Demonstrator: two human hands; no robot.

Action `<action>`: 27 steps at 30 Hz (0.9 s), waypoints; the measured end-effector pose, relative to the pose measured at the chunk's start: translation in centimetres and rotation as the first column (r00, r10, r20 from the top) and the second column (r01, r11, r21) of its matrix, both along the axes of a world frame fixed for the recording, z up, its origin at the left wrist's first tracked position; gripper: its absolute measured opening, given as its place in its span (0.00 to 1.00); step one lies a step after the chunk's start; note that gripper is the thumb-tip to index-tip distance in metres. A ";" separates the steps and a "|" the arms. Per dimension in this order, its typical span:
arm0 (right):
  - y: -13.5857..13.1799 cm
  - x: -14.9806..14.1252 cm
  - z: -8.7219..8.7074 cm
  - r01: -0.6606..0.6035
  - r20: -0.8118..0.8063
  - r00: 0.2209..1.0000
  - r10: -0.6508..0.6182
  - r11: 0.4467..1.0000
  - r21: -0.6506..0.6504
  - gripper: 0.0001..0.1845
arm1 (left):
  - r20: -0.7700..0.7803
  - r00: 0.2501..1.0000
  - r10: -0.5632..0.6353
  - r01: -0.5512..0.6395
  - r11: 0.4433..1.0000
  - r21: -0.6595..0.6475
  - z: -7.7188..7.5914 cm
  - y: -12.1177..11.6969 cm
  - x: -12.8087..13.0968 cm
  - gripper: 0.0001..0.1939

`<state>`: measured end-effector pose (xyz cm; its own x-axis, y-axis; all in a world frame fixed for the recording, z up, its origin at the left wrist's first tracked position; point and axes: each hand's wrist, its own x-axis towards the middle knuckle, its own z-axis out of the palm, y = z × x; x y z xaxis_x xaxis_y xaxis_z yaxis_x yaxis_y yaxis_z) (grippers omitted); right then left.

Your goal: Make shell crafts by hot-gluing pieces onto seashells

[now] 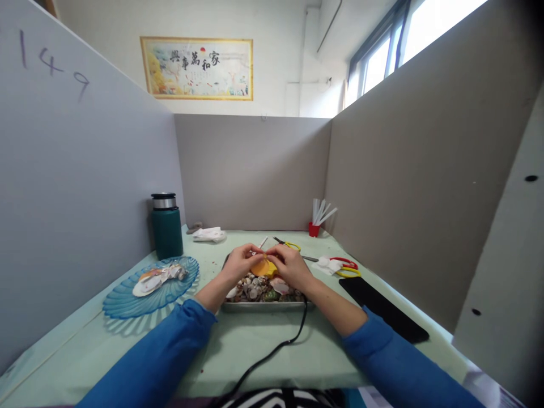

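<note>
Both my hands meet over a metal tray [267, 306] heaped with several seashells [259, 290]. An orange shell [263, 266] is held between them. My left hand [239, 263] pinches its left edge with closed fingers. My right hand [292, 266] closes on its right side. A thin white stick [263, 242] pokes up just behind my fingers; I cannot tell which hand holds it. Blue sleeves cover both forearms.
A blue glass plate [127, 300] with a few shells lies at the left, a dark green flask [166, 225] behind it. Scissors with yellow handles [291, 245] and red-yellow ones [346, 266], a red cup of white sticks [315, 225], a black phone [382, 309] and a black cable [272, 351] surround the tray.
</note>
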<state>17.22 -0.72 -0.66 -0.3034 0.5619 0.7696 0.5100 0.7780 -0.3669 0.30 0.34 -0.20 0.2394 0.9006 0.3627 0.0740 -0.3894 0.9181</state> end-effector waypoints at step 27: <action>1.0 -0.1 -0.9 -0.060 -0.193 0.981 0.029 0.986 -0.157 0.08 | 0.043 0.998 -0.045 0.049 0.995 -0.084 0.4 -0.9 0.3 0.21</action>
